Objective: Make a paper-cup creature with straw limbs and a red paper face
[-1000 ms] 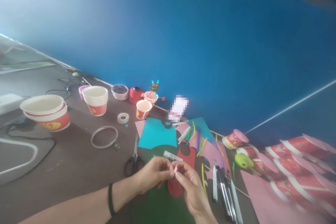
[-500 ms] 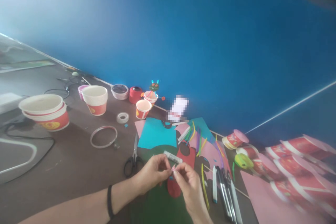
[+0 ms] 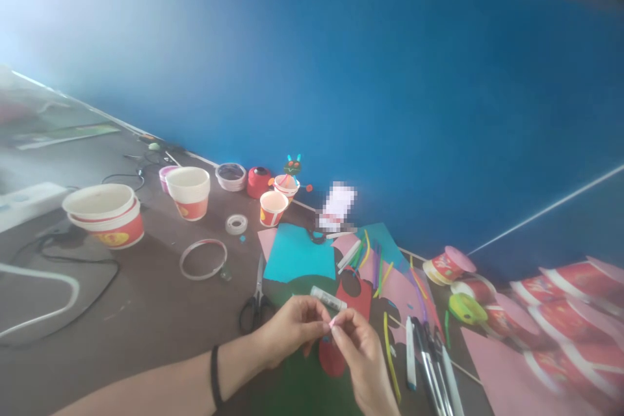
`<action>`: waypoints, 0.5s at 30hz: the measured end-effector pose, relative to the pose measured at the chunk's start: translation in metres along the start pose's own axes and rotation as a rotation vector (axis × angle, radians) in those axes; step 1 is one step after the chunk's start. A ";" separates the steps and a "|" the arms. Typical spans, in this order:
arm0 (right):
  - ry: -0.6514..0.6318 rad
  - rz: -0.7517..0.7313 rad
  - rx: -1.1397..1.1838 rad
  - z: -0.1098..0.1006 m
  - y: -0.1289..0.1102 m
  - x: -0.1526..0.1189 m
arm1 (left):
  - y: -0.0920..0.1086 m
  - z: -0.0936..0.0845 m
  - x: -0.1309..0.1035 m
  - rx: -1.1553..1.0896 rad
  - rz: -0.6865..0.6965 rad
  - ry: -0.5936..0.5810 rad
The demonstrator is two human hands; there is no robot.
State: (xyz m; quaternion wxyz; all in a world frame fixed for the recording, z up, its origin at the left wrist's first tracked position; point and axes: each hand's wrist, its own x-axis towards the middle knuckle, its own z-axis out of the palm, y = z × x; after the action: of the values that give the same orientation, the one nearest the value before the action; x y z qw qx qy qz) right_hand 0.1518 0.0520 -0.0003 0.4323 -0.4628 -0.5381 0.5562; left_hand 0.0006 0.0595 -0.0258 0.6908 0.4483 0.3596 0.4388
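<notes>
While hovering above green paper (image 3: 297, 387), pinching one small pink paper scrap (image 3: 332, 322) between both hands: left hand (image 3: 292, 328) at 9 o'clock, right hand (image 3: 361, 354) at 4, fingertips closed.

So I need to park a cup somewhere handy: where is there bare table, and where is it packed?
Bare brown table lies between the white ring, the scissors and the left hand. More lies between the stacked bowls and the ring. Right of the scissors it is crowded: coloured paper, pens and red cups.
</notes>
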 end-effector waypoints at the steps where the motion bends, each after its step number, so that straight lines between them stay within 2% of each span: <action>1: -0.020 0.009 0.012 0.000 0.001 0.000 | 0.000 0.000 0.000 0.004 -0.013 -0.008; 5: -0.128 -0.025 -0.024 -0.006 0.009 0.000 | 0.002 0.000 -0.001 -0.026 -0.038 -0.043; 7: -0.128 -0.067 -0.075 -0.009 0.013 0.000 | 0.004 0.001 -0.001 -0.050 -0.028 -0.059; 12: -0.033 -0.233 -0.183 -0.011 0.010 -0.003 | 0.003 0.003 -0.002 0.015 -0.024 -0.056; 15: 0.126 -0.293 -0.184 -0.021 0.003 -0.003 | 0.001 0.004 -0.004 0.079 -0.035 -0.075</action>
State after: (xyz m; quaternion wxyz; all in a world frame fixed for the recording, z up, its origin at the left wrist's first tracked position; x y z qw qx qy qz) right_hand 0.1732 0.0534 -0.0026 0.4974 -0.4510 -0.6202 0.4056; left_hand 0.0025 0.0543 -0.0232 0.6930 0.4851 0.3583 0.3951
